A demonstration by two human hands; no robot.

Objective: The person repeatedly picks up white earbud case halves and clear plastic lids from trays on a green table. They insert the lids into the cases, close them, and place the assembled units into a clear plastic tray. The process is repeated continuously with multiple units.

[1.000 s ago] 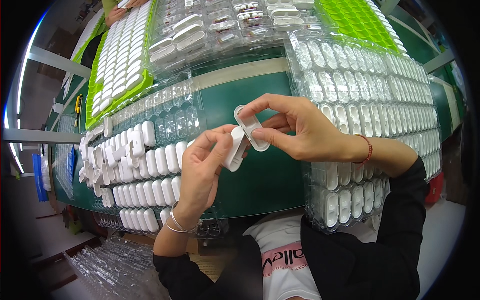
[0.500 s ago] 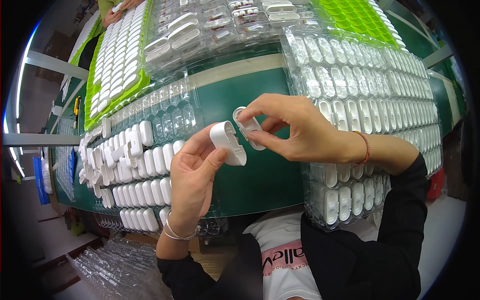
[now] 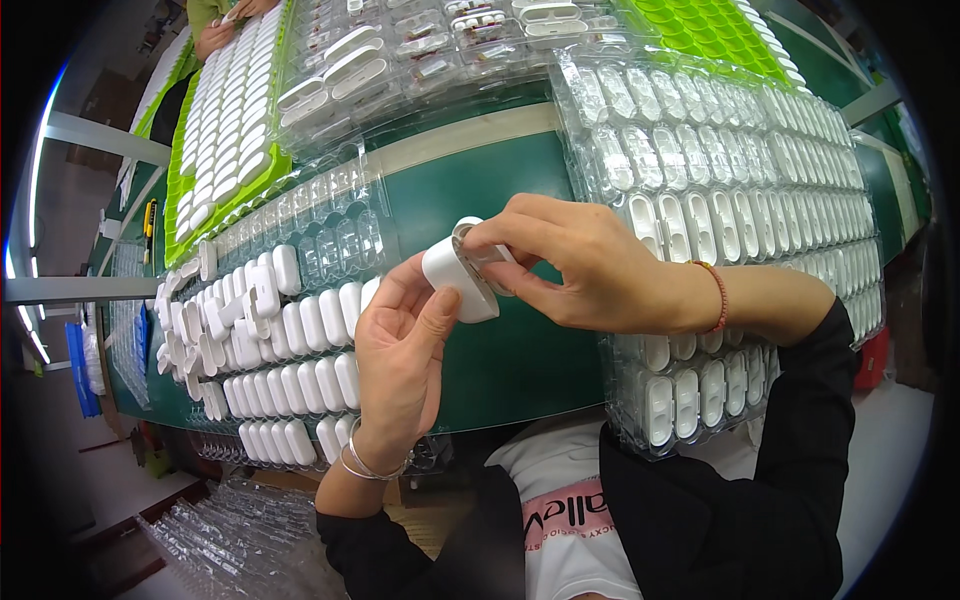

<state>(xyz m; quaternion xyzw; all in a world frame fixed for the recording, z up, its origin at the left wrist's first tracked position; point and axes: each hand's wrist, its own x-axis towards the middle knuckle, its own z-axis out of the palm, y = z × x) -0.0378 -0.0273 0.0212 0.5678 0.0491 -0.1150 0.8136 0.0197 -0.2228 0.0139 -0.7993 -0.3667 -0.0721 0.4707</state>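
Over the green table, my left hand holds a hollow white plastic case shell, thumb on its side and fingers behind it, its open side turned to the right. My right hand pinches a white oval insert, shaped like the inside of an earbud case, between thumb and fingers. The insert lies against the shell's open side and overlaps it; how deep it sits is hidden by my fingers. Left of my left hand, similar white shells stand in rows and in a loose heap.
A clear tray stack with rows of white inserts stands at right. A clear tray lies at left. Green trays with white pieces and more clear trays are farther back. Another person's hand works at far left. A yellow-black tool lies at the left edge.
My right hand has brought the insert left against the shell, closing the gap between them. My left hand has shifted slightly right, still holding the shell.
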